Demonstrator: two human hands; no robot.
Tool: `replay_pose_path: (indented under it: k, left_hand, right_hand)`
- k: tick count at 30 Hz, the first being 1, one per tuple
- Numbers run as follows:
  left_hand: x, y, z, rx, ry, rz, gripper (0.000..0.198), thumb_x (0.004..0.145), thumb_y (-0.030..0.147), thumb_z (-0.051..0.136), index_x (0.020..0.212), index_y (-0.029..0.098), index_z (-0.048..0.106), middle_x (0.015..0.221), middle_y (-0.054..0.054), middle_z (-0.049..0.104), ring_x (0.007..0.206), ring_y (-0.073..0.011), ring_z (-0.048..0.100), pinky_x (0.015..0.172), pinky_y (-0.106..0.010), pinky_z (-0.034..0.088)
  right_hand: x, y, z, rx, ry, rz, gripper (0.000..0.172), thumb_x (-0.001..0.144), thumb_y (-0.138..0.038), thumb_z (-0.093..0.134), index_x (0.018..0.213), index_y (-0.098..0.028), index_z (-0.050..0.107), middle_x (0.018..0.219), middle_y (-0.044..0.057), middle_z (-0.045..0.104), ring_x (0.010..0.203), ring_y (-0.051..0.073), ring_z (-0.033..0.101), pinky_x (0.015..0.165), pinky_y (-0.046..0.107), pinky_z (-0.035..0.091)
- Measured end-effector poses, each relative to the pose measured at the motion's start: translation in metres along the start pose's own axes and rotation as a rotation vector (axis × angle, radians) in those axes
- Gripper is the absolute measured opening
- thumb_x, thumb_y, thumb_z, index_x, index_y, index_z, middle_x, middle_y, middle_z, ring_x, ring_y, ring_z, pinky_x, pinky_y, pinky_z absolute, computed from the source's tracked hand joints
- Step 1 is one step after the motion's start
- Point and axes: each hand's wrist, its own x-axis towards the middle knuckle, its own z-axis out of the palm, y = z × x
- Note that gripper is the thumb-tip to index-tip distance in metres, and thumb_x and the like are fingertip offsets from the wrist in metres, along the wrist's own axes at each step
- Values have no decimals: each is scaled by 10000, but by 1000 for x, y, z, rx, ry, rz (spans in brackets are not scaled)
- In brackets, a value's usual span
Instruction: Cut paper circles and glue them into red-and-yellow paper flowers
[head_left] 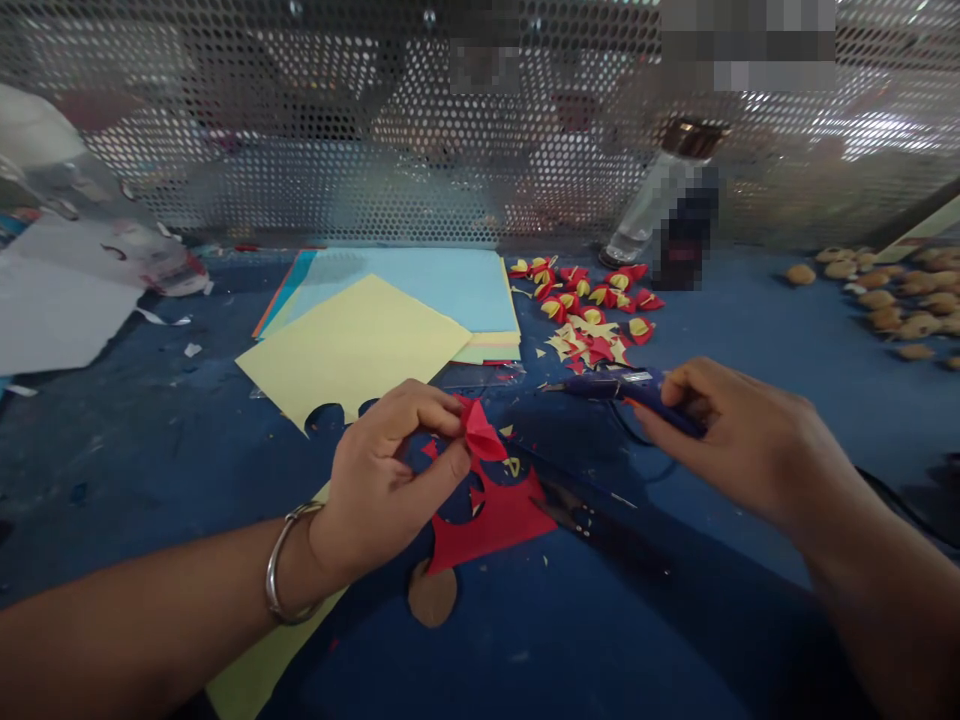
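My left hand [401,475], a metal bangle at its wrist, pinches a folded red paper piece [482,432] between thumb and fingers. Below it lies a red paper sheet [495,520] with rounded cut-outs, beside a round brown disc [433,597]. My right hand [739,435] is closed around a blue hot glue gun [626,387], its tip pointing left. Just right of the red sheet is a dark, long-bladed tool [585,513], partly lost in shadow. Red and yellow folded paper pieces [592,290] are grouped behind the glue gun, with flat star-like cut-outs [589,342] in front.
A yellow sheet [367,335] with cut edges overlaps stacked coloured papers [442,285]. Behind stands a perforated metal panel [360,150], with a tilted bottle [649,210] against it. Brown rounded pieces [919,290] lie far right; white paper [60,300] and clear plastic [142,245] are left.
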Motion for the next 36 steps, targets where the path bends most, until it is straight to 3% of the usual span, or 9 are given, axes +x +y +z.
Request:
replay_pose_path:
  k: [5,8,10,13,16,21,25,36]
  left_hand:
    - [3,3,2,62,-103,137,174,864,50,653,851,222,633,871,-27,721,885,-179,731,794,-341,607]
    - [4,3,3,81,-166,127,175,846,40,649,835,213,626,847,-22,720,835,-167,715,757,-322,602]
    - [5,2,3,80,-158,106,170,848,45,644,846,214,626,857,-30,722,837,-182,722,741,-341,599]
    - [5,0,4,46,-105,101,186,855,41,642,867,225,620,874,-35,718,853,-206,733,745,-376,600]
    - [6,1,5,10,-72,107,202,860,34,661,862,231,614,874,-33,699,858,-212,731,746,-383,596]
    - [7,3,5,5,-92,85,211,873,32,670,860,236,614,883,-28,696,877,-211,729,766,-395,588]
    - [8,3,4,23,-119,80,212,874,36,664,860,241,612,877,-22,693,879,-213,731,762,-397,586]
    - [9,-1,5,51,-153,78,187,865,51,655,857,234,617,890,-30,718,891,-212,743,759,-380,583]
  right_hand:
    - [0,12,4,-173,-168,95,415,910,-674,642,847,-284,516,598,0,581,481,218,528,486,326,294]
    - [-5,-2,-6,-276,-94,29,511,964,-782,498,867,-281,522,666,49,614,563,268,567,515,328,248]
    - [-8,-16,-15,-298,-11,-46,491,1043,-712,396,904,-266,548,812,103,662,754,327,651,553,349,300]
    - [-8,-41,-19,-178,28,-198,310,1099,-488,463,969,-247,608,894,107,702,826,312,687,641,405,440]
    - [-4,-63,-9,173,-87,-393,98,1078,-288,566,1072,-235,647,955,68,749,841,245,723,743,391,543]
    - [5,-80,14,281,-236,-564,189,1073,-221,518,1148,-187,688,1054,100,762,966,259,734,879,404,587]
    - [10,-79,22,276,-320,-593,207,1073,-207,502,1116,-151,696,1037,110,740,934,244,717,830,373,578]
    - [13,-80,25,292,-326,-589,181,1059,-183,510,1072,-166,690,967,98,716,875,228,672,782,355,529]
